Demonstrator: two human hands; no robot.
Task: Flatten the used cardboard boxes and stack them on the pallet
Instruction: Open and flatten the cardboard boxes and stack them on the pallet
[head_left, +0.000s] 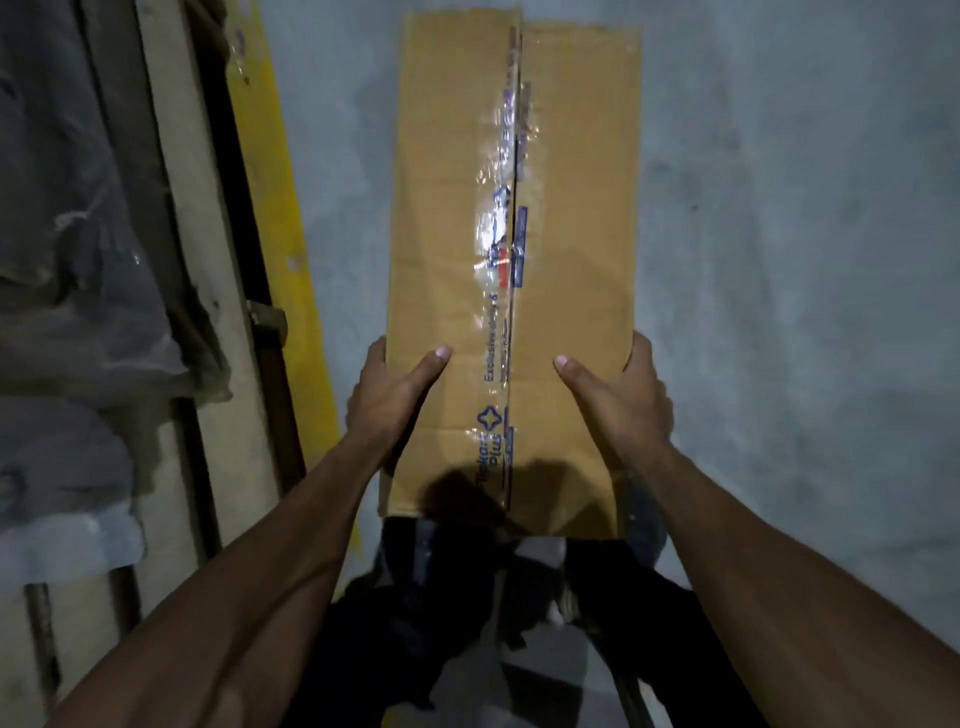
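A long brown cardboard box (452, 208) with clear tape and blue print along its middle seam is held out in front of me above the grey concrete floor. My left hand (389, 395) grips its near left edge, thumb on the top face and fingers wrapped under the side. My right hand (623, 395) grips the near right edge the same way. The box's two top flaps meet at the seam, the right one set slightly lower at the far end.
A wooden pallet (208, 260) runs along the left, loaded with goods under grey plastic wrap (67, 208). A yellow painted line (283, 234) runs on the floor beside it. Grey concrete floor (779, 234) spreads to the right. My dark trousers show below the box.
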